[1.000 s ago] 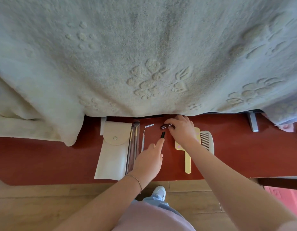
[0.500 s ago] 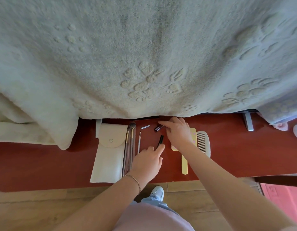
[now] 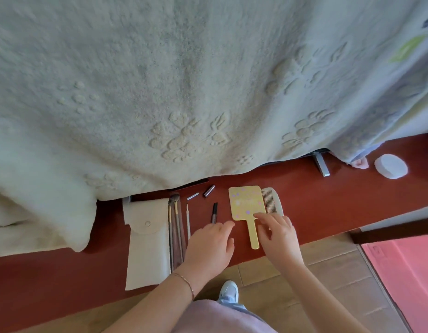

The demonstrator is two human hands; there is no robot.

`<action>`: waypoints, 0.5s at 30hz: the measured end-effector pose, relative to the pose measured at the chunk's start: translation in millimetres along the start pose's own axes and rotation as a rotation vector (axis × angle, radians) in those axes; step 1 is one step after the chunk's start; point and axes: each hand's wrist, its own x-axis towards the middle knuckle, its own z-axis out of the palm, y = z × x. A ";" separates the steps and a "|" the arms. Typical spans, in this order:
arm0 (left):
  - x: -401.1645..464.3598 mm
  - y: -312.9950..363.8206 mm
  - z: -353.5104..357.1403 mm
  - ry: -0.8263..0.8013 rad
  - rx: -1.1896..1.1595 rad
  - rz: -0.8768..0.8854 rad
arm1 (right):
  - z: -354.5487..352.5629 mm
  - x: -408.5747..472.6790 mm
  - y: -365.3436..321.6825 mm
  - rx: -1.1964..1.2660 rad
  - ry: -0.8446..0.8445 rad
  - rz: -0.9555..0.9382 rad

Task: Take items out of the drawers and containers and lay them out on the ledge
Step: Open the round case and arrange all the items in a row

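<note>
Red ledge [image 3: 328,200], back under blanket [image 3: 184,80]; both hands [image 3: 209,248] [image 3: 279,236] loose, seemingly empty; comb [image 3: 271,200] half hidden.

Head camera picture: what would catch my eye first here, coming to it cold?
A big pale blanket with raised paw prints fills the upper picture, draping onto a red-brown ledge. Below its edge lies a row of items: a white pouch, makeup brushes, a yellow hand mirror and a comb. The left hand and right hand hover open at the mirror's handle.
</note>
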 end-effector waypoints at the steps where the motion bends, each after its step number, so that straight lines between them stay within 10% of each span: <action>1: 1.9 4.1 -1.2 -0.007 0.042 0.039 | -4.2 -7.4 2.8 -0.007 0.024 0.026; 15: 85.9 144.6 3.2 0.122 0.274 0.571 | -136.6 -94.2 105.2 -0.463 0.354 0.291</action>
